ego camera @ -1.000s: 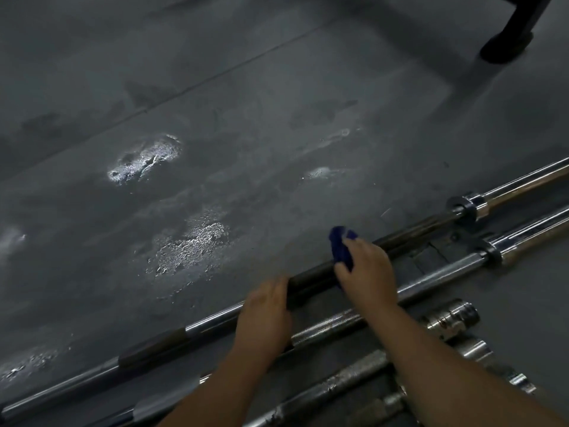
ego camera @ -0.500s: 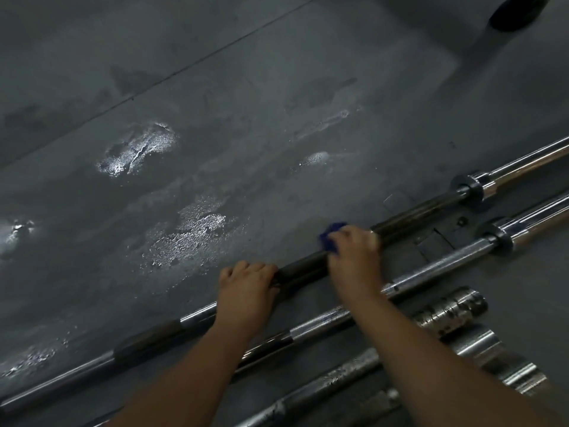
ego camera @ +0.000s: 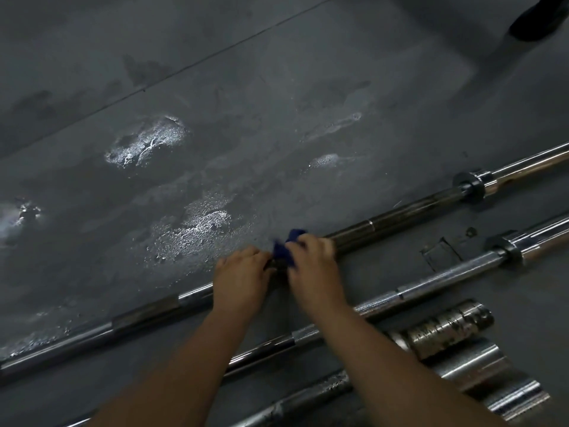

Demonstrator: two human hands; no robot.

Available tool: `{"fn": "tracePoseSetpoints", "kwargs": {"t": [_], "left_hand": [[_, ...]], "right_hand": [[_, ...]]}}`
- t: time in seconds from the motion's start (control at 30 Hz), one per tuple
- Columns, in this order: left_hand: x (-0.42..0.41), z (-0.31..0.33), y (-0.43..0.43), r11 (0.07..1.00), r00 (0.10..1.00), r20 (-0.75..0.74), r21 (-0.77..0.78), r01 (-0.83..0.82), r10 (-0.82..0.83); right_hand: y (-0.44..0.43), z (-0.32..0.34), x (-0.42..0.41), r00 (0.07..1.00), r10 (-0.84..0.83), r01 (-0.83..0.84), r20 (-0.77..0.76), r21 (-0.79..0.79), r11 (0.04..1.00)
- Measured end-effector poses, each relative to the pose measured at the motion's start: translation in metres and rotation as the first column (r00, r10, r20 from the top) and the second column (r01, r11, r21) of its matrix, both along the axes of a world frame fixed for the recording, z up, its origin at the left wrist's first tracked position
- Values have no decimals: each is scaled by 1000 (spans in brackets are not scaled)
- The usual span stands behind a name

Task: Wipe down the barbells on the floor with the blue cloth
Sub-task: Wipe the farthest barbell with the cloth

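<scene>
Lying diagonally on the grey floor [ego camera: 277,87], the far barbell [ego camera: 400,215] is being gripped by the left hand [ego camera: 241,280], while the right hand [ego camera: 314,269], just beside it, is clutching the blue cloth [ego camera: 288,248] against the bar.

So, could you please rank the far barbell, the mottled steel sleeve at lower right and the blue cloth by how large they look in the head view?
1. far barbell, crossing the whole frame
2. mottled steel sleeve
3. blue cloth, mostly hidden under the right hand, so its true size is unsure
</scene>
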State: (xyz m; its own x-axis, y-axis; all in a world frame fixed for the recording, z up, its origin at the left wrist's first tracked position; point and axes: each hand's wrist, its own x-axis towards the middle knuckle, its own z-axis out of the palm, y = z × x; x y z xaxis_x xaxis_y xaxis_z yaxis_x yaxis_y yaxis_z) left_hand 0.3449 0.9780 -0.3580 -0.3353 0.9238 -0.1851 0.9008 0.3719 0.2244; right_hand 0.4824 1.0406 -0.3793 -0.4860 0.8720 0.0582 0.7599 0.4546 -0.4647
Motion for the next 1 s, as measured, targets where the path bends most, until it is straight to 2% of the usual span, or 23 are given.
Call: {"fn": "tracePoseSetpoints", "kwargs": {"t": [0.07,0.1,0.13,0.2,0.23,0.27,0.37,0.43,0.47,0.57,0.63,0.7,0.8,0.87,0.93,1.0], "left_hand": [[-4,1,2,1000,1000,27,-19,-5,6],[-5,1,2,1000,999,43,-22,-14,15],[-6,0,1,999,998,56,-29,-18,20],[-5,-4,0,999,998,67,-49,-1,4],[-6,-5,0,998,997,70,-62,14,-10],[-7,-5,1,997,997,75,-70,26,-21],[-12,-4,5,994,995,83,-88,61,-54],[-14,-2,7,991,995,68,-106,83,-76],[-14,-1,8,990,995,55,-108,88,-82],[-15,1,9,988,995,30,-117,101,-98],[-20,2,13,988,996,34,-124,90,-87],[-25,4,16,994,998,33,-102,48,-45],[-24,6,22,995,995,25,1,-96,96],[-22,5,25,991,991,27,43,-129,128],[-20,2,23,998,998,0,34,-58,58],[-18,-10,16,999,997,-61,-9,44,-44]], "right_hand": [[3,-1,7,993,119,-119,13,7,993],[15,-3,21,997,75,-76,31,28,997],[27,-4,37,998,-36,34,47,28,999],[46,-3,61,945,-327,327,25,1,945],[44,-1,57,922,-387,387,28,-30,921],[34,2,43,933,-358,358,34,-25,933],[-7,6,0,1000,12,-12,5,-25,1000],[3,7,5,994,108,-107,20,-38,994],[18,7,16,997,68,-67,43,-20,998],[55,8,59,958,-275,276,77,-4,961],[58,9,64,922,-378,383,87,-45,923],[48,10,46,949,-309,313,61,-75,947],[38,3,16,999,-35,34,-7,-96,995],[47,2,12,999,50,-51,-15,-101,994],[70,0,22,993,-105,100,-60,-77,992],[91,0,31,931,-358,348,-74,-123,929]]}}
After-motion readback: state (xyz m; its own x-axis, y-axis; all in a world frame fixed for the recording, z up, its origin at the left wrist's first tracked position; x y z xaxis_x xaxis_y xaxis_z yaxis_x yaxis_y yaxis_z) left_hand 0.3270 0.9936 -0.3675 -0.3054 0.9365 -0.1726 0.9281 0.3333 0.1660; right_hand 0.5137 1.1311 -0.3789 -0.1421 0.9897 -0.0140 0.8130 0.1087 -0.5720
